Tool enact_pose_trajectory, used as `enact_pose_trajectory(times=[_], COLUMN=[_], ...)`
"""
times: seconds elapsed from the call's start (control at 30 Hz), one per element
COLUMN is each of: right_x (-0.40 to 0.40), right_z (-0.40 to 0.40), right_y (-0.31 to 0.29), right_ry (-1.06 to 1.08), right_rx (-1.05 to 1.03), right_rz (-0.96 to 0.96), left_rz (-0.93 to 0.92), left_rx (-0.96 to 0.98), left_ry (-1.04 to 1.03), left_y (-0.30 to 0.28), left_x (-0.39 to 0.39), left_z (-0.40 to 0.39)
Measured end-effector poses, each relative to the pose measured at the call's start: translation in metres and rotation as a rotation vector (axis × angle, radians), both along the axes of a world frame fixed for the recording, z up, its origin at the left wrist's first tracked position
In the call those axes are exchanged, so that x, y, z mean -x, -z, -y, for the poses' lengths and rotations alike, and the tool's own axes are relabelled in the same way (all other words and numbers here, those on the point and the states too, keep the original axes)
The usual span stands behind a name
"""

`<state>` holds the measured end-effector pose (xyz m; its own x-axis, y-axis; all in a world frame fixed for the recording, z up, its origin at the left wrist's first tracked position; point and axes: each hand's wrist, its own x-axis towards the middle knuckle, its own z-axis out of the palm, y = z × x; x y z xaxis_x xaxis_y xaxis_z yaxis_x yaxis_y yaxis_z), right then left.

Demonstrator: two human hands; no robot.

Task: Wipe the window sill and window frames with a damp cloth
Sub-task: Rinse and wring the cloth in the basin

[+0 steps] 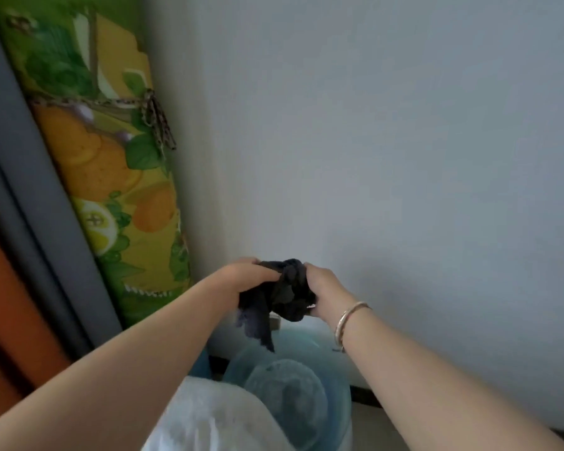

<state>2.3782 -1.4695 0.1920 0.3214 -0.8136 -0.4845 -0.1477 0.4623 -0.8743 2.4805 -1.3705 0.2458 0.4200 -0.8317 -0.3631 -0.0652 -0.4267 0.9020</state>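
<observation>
A pale wall is filling most of the view, with a rolled, fruit-printed mat leaning in the left corner, tied with a patterned cord. Low down, blue translucent water jugs are standing beside a white plastic bag. No sill or window frame is showing here.

Step in hand, as I judge it — wringing or bunching the cloth before any wiping begins. The dark cloth is being held in mid-air above the jugs, between both hands, out in front of the body.

The left hand is gripping the cloth's left side, fingers curled over the top of the bundle. The right hand, a bangle on its wrist, is clenching the right side, fingers wrapped into the folds. A loose tail of cloth is hanging down below the left hand, free of both grips.

Next move probably calls for turning toward the window and opening the bundle into a flat wiping face — whether the cloth is damp enough, I cannot tell.
</observation>
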Motion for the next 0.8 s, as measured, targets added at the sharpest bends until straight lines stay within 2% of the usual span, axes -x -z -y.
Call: enact_pose_trajectory(times=[0.1, 0.17, 0.3, 0.37, 0.47, 0.57, 0.7, 0.8], right_x=[0.003, 0.0, -0.006, -0.012, -0.022, -0.026, -0.027, -0.02], right_z=[0.007, 0.028, 0.032, 0.023, 0.016, 0.012, 0.005, 0.003], right_y=[0.029, 0.074, 0.152, 0.177, 0.22, 0.266, 0.281, 0.289], right_ry=[0.091, 0.125, 0.038, 0.012, -0.079, -0.166, -0.13, -0.056], right_rx=[-0.097, -0.147, -0.266, -0.224, -0.105, 0.014, 0.159, 0.191], right_rz=[0.078, 0.082, 0.004, -0.025, -0.285, -0.55, -0.739, -0.8], left_rz=[-0.053, -0.104, -0.174, -0.16, -0.034, 0.154, 0.185, 0.182], left_rx=[-0.027, -0.07, -0.157, -0.223, -0.301, -0.381, -0.373, -0.367], left_ry=[-0.024, -0.006, 0.041, 0.057, 0.084, 0.226, 0.324, 0.388], left_y=[0.022, 0.055, 0.132, 0.174, 0.223, 0.268, 0.309, 0.333], left_x=[-0.002, -0.009, -0.02, -0.029, -0.044, -0.059, -0.067, -0.066], left_z=[0.006, 0.022, 0.044, 0.052, 0.058, 0.061, 0.062, 0.064])
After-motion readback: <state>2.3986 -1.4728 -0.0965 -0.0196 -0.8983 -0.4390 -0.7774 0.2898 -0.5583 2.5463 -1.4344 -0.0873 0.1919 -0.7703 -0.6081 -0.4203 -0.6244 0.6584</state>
